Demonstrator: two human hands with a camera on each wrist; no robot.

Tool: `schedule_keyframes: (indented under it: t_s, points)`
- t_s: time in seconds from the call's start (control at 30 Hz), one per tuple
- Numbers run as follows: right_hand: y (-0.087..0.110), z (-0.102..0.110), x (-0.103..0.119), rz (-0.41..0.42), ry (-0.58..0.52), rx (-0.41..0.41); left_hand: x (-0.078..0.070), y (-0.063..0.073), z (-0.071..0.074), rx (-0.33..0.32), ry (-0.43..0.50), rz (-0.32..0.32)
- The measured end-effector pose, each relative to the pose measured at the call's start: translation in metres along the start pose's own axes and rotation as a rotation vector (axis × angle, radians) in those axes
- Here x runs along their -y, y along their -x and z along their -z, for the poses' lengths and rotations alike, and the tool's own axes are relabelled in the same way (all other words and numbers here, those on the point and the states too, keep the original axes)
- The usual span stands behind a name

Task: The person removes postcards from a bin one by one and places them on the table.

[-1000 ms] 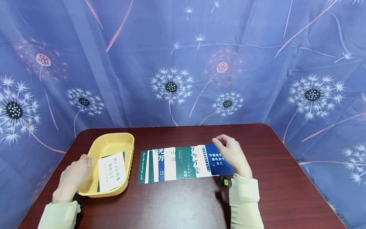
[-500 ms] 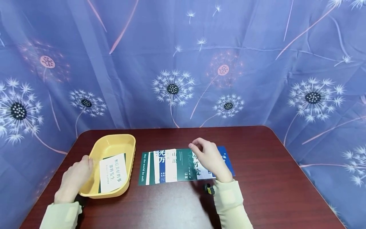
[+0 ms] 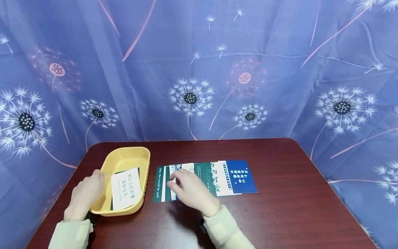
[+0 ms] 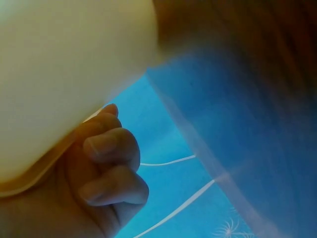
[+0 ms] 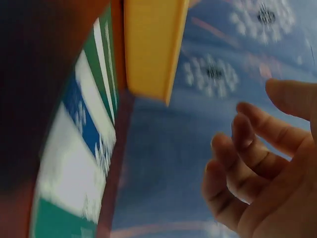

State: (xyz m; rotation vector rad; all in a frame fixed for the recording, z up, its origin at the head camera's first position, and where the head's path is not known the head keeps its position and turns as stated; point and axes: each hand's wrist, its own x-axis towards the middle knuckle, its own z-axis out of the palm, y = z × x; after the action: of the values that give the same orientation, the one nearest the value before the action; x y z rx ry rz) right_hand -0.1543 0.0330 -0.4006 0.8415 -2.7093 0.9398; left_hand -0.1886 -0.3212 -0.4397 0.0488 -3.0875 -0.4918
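My left hand grips the left rim of the yellow plastic tray; in the left wrist view its fingers curl at the pale tray wall. Inside the tray lie a white card with green lettering and a dark green one mostly under it. My right hand, empty, hovers over the left part of a row of overlapping printed cards. In the right wrist view its fingers are loosely bent, with thumb and forefinger apart. The hand hides several middle cards in the head view.
The row of cards, green, white and blue, runs across the dark red wooden table to the right of the tray. A blue curtain with dandelion prints hangs behind the table's back edge and along both sides.
My right hand has swept left above the card row, from the blue card at its right end to near the left end. My left hand stays on the tray rim.
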Motion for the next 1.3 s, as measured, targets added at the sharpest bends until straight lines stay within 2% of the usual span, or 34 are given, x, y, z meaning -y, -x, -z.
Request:
schedule_keyframes:
  t_s: [0.17,0.3,0.4,0.53,0.7,0.9,1.13,1.3]
  points:
    - [-0.014,-0.028,0.020,0.067,0.054,0.009,-0.007,-0.006,0.001,0.010,-0.011,0.003]
    - [-0.037,-0.055,0.035,0.127,0.172,-0.021,-0.007,-0.007,0.002,0.013,-0.018,0.012]
    - [-0.052,-0.078,0.048,0.136,0.287,-0.040,-0.004,-0.004,0.002,0.013,-0.013,0.021]
    - [-0.066,-0.109,0.060,0.109,0.438,-0.008,-0.001,0.000,-0.001,0.003,-0.005,0.005]
    - [-0.080,-0.133,0.070,-0.001,0.593,0.131,-0.002,0.001,-0.006,-0.032,-0.001,-0.030]
    - [-0.089,-0.143,0.081,-0.155,0.685,0.307,-0.004,0.003,-0.003,-0.027,0.001,-0.002]
    - [-0.097,-0.150,0.088,-0.209,0.754,0.383,-0.002,0.002,0.001,-0.036,-0.003,0.008]
    - [-0.102,-0.155,0.092,-0.290,0.778,0.443,-0.001,0.001,-0.001,-0.019,-0.004,0.013]
